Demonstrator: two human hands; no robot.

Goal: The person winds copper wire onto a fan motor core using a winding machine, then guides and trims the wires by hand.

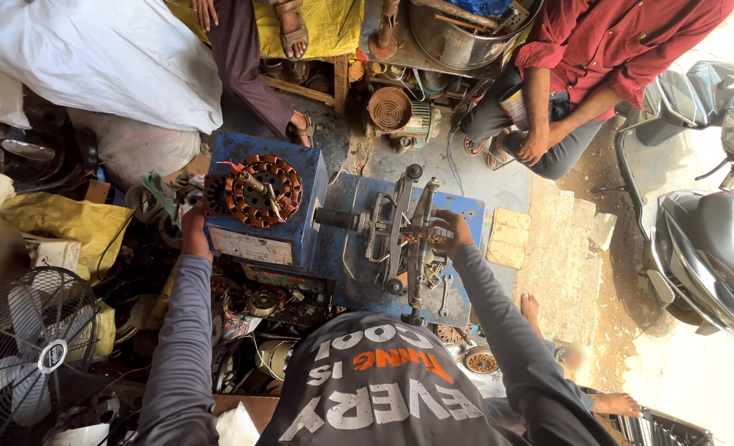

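Looking straight down over the person's shoulders now. The left hand (194, 234) rests against the left edge of the blue machine box (268, 211), fingers curled down over that edge; whether they clamp anything I cannot tell, since they are mostly hidden behind the box. Just to the right of those fingers, on top of the box, sits the copper-wound stator (263, 191), a ring of laminated steel with orange-brown coils around its slots and a shaft poking up through the middle.

The right hand (453, 232) is out on the winding jig (404, 235), fingers closed narrow around the metal frame where thin copper wire is bunched, thumb side toward the stator. The jig stands on the blue tabletop (466, 206), a black handle (336, 218) jutting from it toward the box.

That stator looks heavy and rigid for its bulk, steel core, no give at all. The windings are the delicate part, I'd judge: thin enamelled wire that nicks and kinks easily. Best taken by the outer steel rim, fingers clear of the coils and the loose lead ends. The wire under the right fingers is light, springy and slippery.

A spanner (447, 294) lies below the right fingers. A seated person in a red shirt (615, 41) is beyond them.
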